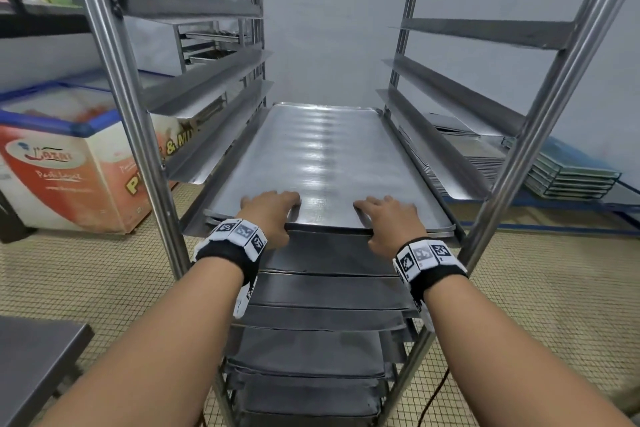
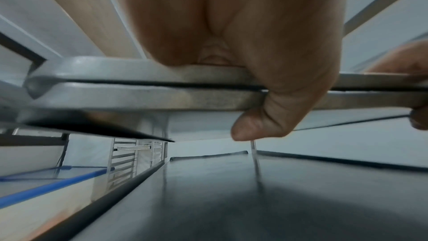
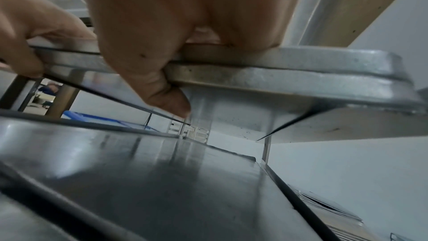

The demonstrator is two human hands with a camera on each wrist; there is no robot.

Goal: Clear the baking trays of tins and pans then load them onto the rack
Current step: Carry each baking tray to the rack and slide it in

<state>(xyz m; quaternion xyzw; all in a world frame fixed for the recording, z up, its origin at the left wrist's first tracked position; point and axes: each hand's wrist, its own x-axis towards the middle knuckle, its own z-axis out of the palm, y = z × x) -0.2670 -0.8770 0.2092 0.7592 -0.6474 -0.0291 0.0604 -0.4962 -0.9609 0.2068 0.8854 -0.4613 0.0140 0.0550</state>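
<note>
- Left hand (image 1: 268, 215) and right hand (image 1: 391, 222) each grip the near rim of two stacked trays (image 1: 322, 163), fingers on top, thumbs beneath.
- Trays sit on rack (image 1: 138, 114) runners, above other loaded trays.

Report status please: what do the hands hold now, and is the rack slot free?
Left hand and right hand both grip front rim of two stacked trays. Trays bare, resting on rack runners. Nothing blocking seen.
</note>
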